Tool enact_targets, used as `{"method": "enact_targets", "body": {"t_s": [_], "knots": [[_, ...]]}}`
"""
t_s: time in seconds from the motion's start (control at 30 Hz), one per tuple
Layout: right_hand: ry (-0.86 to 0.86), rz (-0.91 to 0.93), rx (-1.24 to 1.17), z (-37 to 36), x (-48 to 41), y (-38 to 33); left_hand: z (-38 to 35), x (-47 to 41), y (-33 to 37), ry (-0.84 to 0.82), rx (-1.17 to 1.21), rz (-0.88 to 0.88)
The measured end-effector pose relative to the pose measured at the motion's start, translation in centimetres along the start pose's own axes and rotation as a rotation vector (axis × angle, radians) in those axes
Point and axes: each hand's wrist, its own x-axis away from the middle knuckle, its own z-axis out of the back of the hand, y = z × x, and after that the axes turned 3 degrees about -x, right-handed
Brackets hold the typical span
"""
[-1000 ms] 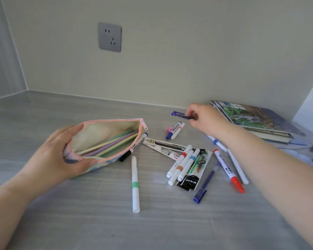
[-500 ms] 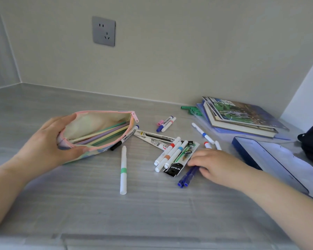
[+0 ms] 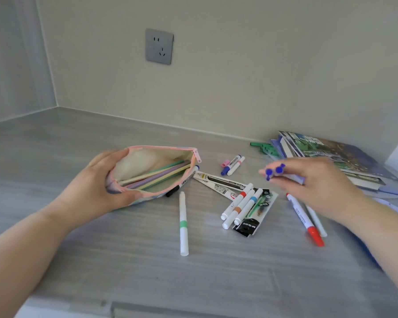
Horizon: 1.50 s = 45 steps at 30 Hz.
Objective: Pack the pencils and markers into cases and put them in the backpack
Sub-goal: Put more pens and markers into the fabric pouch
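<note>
head: r hand [image 3: 317, 187] aloft w/ blue pens [image 3: 274, 172]

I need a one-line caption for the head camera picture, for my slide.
Left hand holds the open pencil case while right hand holds two blue pens near loose markers on the desk.

left hand [image 3: 94, 182] gripping, right hand [image 3: 313, 183] seemingly pinching

Single head cam — looks fwd & down over grey desk [image 3: 101, 283], close, facing wall [image 3: 239, 76].
</note>
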Motion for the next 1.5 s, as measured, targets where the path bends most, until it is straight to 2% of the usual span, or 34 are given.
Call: {"method": "enact_targets", "body": {"t_s": [0.03, 0.1, 0.23, 0.3, 0.37, 0.5, 0.7, 0.93, 1.07, 1.17, 1.37, 1.5], "knots": [[0.018, -0.024, -0.176, -0.3, -1.1, -0.8, 0.0, 0.0, 0.1, -0.002, 0.003, -0.009], [0.058, -0.006, -0.337, -1.9, -3.7, -2.7, 0.0, 0.0, 0.1, -0.009, 0.004, -0.022], [-0.003, 0.055, -0.387, -6.5, -8.1, -7.2, 0.0, -0.1, 0.1, -0.024, 0.041, -0.015], [-0.074, 0.127, -0.263, -8.9, -9.5, -7.8, 0.1, -0.1, -0.1, -0.058, 0.071, -0.031], [-0.153, 0.197, -0.017, -10.6, -10.2, -7.4, 0.0, -0.1, -0.4, -0.06, 0.091, -0.029], [-0.255, 0.234, 0.358, -12.0, -10.6, -5.3, -0.3, -0.1, -0.7, -0.016, 0.108, -0.009], [-0.279, 0.163, 0.609, -13.3, -11.6, -5.1, -0.4, -0.1, -0.7, -0.035, 0.118, -0.051], [-0.317, 0.074, 0.572, -15.0, -12.9, -4.6, -0.3, 0.0, -0.8, -0.039, 0.117, -0.066], [-0.315, 0.087, 0.397, -10.8, -11.2, -4.5, -0.2, -0.1, -0.8, -0.054, 0.123, -0.061], [-0.294, 0.026, 0.394, -6.5, -8.7, -3.8, -0.2, -0.1, -0.7, -0.046, 0.108, -0.06], [-0.558, -0.197, 0.473, -2.4, -2.9, 0.5, 0.1, -0.1, -0.8, -0.056, 0.1, -0.093], [-0.565, -0.187, 0.46, -3.6, -0.5, 1.7, 0.0, 0.1, -0.2, -0.077, 0.095, -0.119]]}}
